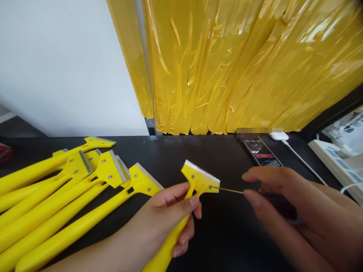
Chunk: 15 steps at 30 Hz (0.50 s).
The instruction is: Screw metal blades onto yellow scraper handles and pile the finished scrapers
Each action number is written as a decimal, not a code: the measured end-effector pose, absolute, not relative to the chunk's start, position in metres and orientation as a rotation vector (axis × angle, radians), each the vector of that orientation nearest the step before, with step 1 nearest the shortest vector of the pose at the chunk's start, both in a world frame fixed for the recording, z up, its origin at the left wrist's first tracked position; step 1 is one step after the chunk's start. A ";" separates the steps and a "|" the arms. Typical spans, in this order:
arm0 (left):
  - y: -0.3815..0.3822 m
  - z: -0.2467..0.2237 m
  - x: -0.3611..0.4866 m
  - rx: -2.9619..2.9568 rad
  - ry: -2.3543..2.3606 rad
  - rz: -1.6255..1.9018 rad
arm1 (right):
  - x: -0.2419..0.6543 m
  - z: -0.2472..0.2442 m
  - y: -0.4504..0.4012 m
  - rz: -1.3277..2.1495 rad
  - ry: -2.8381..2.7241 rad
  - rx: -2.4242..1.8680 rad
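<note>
Head-worn view, facing roughly forward-down

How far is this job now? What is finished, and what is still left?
Done, it seems: the yellow scrapers on the table show blades and screws in place. In hand: the left hand holds one scraper while the right hand holds a thin screwdriver to a screw on its head. Left: that screw, at least; I see no other unfinished scraper.

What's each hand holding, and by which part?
The left hand grips a yellow scraper by its handle; the right hand holds a thin metal shaft, its grip blurred.
</note>
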<state>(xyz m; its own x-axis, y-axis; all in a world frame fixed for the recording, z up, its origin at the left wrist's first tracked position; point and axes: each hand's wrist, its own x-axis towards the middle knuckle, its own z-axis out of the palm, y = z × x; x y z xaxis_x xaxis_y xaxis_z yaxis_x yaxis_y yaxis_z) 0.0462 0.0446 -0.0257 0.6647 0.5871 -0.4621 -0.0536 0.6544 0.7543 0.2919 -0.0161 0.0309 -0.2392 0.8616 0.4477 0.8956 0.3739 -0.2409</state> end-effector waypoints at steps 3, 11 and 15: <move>0.045 -0.025 0.046 0.775 0.766 0.406 | 0.293 0.030 -0.016 -0.081 -2.081 -1.536; 0.044 -0.024 0.046 0.774 0.766 0.417 | 0.294 0.026 -0.018 -0.122 -2.031 -1.604; 0.042 -0.021 0.047 0.777 0.777 0.420 | 0.297 0.023 -0.018 -0.070 -2.055 -1.608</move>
